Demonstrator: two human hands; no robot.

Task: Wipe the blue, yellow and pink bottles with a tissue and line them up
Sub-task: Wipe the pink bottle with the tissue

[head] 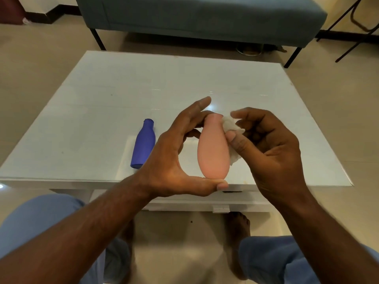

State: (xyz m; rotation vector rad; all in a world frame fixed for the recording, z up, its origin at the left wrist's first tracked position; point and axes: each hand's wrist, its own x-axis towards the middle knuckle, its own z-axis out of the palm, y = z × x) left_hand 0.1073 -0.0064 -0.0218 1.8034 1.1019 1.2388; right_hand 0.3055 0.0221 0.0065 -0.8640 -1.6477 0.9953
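Two bottles show: one pink bottle (213, 148) and one blue bottle (143, 144), both bare of any label or writing. The left hand (180, 158) holds the pink one above the white surface (123, 89), thumb under its base, fingers (196, 107) at its neck. The right hand (266, 152) pinches one tissue (231, 124) against its side. The blue bottle lies on the surface, left of the hands.

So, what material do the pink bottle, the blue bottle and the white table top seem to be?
Pink bottle: probably matte plastic or rubber; smooth, no glare. Blue bottle: likely the same, an even dull surface. White table top: glossy, perhaps glass or lacquer; it mirrors the ceiling lights.
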